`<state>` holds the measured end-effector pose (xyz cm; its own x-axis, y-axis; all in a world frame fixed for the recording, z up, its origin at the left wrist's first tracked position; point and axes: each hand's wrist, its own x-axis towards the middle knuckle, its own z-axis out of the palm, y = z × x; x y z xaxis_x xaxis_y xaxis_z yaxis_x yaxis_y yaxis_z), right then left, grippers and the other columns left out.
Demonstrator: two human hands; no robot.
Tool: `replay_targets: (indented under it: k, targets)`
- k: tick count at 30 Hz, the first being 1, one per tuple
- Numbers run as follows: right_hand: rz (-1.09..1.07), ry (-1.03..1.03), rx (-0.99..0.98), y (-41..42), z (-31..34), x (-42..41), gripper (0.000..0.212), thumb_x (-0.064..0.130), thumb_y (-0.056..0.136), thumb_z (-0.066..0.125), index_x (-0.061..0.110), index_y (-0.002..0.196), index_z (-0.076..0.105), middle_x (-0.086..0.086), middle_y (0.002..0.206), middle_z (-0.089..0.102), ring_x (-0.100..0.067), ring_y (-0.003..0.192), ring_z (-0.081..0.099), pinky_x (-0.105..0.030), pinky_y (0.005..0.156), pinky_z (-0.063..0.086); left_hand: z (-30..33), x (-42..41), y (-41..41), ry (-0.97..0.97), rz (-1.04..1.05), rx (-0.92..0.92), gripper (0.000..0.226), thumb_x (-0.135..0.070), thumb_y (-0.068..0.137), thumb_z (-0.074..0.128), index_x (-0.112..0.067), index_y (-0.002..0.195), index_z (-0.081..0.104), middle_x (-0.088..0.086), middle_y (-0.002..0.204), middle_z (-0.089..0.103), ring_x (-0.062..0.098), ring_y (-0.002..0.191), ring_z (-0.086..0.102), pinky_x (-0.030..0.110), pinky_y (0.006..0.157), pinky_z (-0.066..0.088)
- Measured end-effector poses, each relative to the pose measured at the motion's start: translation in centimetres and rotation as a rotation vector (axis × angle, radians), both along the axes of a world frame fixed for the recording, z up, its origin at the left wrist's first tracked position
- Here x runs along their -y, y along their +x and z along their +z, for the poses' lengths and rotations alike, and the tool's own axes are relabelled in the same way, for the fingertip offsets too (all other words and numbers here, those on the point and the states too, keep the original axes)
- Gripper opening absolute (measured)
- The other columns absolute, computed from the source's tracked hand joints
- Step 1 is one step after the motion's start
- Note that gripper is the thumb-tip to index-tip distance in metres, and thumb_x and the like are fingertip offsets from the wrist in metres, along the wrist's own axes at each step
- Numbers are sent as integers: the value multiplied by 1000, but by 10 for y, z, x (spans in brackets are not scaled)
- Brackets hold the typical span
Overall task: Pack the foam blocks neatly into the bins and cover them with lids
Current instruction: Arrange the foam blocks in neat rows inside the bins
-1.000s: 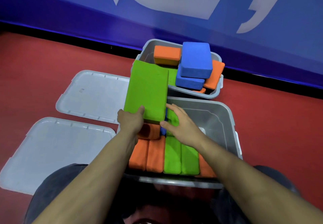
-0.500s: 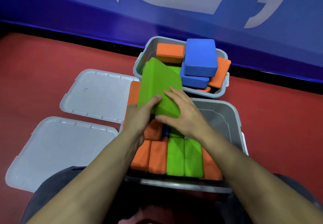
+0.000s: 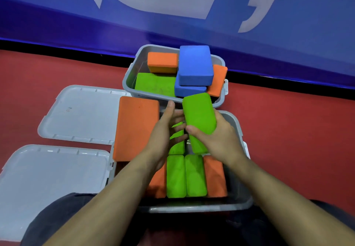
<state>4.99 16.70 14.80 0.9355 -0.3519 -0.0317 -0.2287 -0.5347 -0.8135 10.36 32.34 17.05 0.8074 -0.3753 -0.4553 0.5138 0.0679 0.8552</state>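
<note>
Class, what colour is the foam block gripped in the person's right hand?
Green. The block in the right hand shows best in the head view.

Only open slot in my near bin is upper right; orange block walls the left, packed blocks fill the bottom.

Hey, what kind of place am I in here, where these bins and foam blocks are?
Probably a gym, play area or staged indoor work space, though I can't be sure. The grey bins and lids sit straight on a red floor, and a blue wall with large pale lettering runs behind them.
</note>
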Motion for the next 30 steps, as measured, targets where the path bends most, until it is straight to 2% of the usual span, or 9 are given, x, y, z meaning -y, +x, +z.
replay_targets:
  k: [3, 9, 12, 14, 17, 20, 23, 27, 30]
  targets:
    - [-104, 138, -63, 8, -12, 22, 66, 74, 62, 74, 32, 112, 69, 14, 99, 76, -7, 93, 72, -43, 86, 59, 1, 8, 2, 35, 40, -31, 55, -67, 97, 36, -25, 111, 69, -7, 117, 71, 15, 113, 65, 39, 93, 56]
    - [-211, 162, -166, 25, -51, 39, 70, 79, 60, 72, 26, 106, 72, 11, 94, 77, -12, 89, 74, -43, 83, 60, -5, 10, 12, 94, 207, -45, 55, -64, 99, 35, -20, 114, 64, 0, 120, 66, 15, 106, 63, 32, 76, 53]
    - [-243, 235, -203, 37, -64, 30, 40, 60, 74, 79, 26, 94, 73, 10, 91, 76, -13, 88, 73, -36, 84, 59, -6, 4, 15, 104, 253, -61, 55, -63, 101, 34, -18, 114, 64, 0, 116, 66, 16, 100, 62, 31, 72, 50]
    - [-245, 281, -221, 48, -75, 22, 40, 55, 76, 81, 24, 100, 73, 10, 94, 76, -13, 90, 73, -34, 83, 59, -8, -3, 18, 114, 248, -71, 53, -61, 101, 35, -18, 113, 64, 0, 115, 66, 17, 98, 61, 31, 73, 50]
    - [-260, 266, -267, 61, -92, 9, 77, 76, 56, 74, 24, 112, 69, 9, 99, 75, -15, 90, 71, -35, 83, 58, -8, -13, 21, 139, 226, -57, 46, -59, 102, 37, -22, 106, 63, 0, 115, 66, 16, 95, 59, 33, 78, 49]
    - [-278, 279, -314, 64, -115, 6, 91, 82, 45, 69, 22, 114, 67, 7, 101, 75, -17, 92, 71, -38, 86, 59, -6, -22, 21, 165, 227, -38, 42, -57, 103, 36, -24, 104, 62, -2, 115, 67, 16, 95, 60, 37, 85, 50]
    - [-282, 295, -379, 67, -135, 8, 89, 81, 50, 72, 21, 116, 65, 5, 105, 74, -18, 95, 71, -40, 91, 58, -4, -29, 21, 174, 237, -41, 41, -55, 104, 36, -25, 100, 62, -5, 109, 68, 16, 97, 59, 37, 88, 49]
    - [-233, 288, -470, 66, -164, 11, 64, 58, 80, 77, 18, 123, 53, 2, 111, 67, -21, 105, 64, -36, 91, 52, -4, -33, 23, 191, 217, -41, 41, -55, 104, 35, -26, 99, 63, -3, 114, 68, 17, 98, 60, 40, 92, 50]
    - [-214, 303, -461, 63, -186, 12, 69, 56, 83, 76, 16, 132, 49, 1, 117, 66, -23, 114, 63, -38, 101, 49, -8, -35, 27, 213, 256, -33, 38, -51, 104, 41, -22, 94, 63, -7, 98, 68, 16, 91, 59, 40, 89, 50]
